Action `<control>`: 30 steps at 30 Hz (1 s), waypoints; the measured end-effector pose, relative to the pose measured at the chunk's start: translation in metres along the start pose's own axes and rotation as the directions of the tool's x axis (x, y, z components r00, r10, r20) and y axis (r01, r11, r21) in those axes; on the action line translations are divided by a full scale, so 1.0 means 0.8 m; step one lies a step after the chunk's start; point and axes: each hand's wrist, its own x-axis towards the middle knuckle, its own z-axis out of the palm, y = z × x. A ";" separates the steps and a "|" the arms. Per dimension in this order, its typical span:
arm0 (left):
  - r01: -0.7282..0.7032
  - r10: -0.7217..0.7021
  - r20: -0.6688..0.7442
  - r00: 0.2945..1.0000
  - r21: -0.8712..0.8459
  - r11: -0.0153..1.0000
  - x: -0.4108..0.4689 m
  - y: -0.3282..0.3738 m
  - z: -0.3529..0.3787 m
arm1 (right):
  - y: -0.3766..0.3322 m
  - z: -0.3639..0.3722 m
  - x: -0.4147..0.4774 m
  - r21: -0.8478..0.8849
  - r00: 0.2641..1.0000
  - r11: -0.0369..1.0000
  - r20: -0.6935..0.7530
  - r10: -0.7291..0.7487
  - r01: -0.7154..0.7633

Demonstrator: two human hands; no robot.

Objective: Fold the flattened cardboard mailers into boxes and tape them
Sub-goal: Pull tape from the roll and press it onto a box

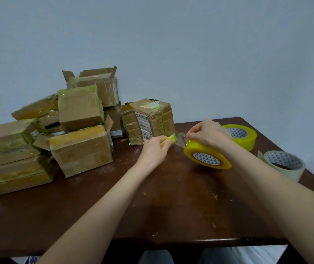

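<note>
Through the head camera I see the left grip (155, 150) clamped on a small yellow-green object (169, 140). The right grip (207, 133) is closed on a tilted yellow tape roll (206, 156) over the counter (152, 206), with a clear strip between the two. The flattened mailers (148, 121) stand bundled just behind. Taped boxes (80, 149) are piled at left, and a second yellow roll (243, 137) and a pale roll (284, 164) lie at right.

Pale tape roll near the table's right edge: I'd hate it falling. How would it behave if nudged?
The pale tape roll lies flat, hole up, so it would probably slide, not roll. It sits close to the table's edge, so a rightward push might drop it.
</note>
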 end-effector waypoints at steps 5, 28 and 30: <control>0.046 -0.045 0.051 0.998 -0.010 0.999 0.001 0.002 0.005 | -0.001 0.001 -0.001 0.003 1.000 1.000 0.002 0.001 -0.001; 0.089 -0.093 0.074 0.993 0.055 0.995 0.028 -0.007 0.056 | 0.005 0.002 0.003 -0.011 1.000 1.000 -0.022 0.003 -0.003; 0.085 -0.092 0.092 0.992 0.081 0.993 0.030 -0.005 0.059 | 0.003 0.002 0.004 -0.020 0.999 1.000 -0.030 0.010 -0.011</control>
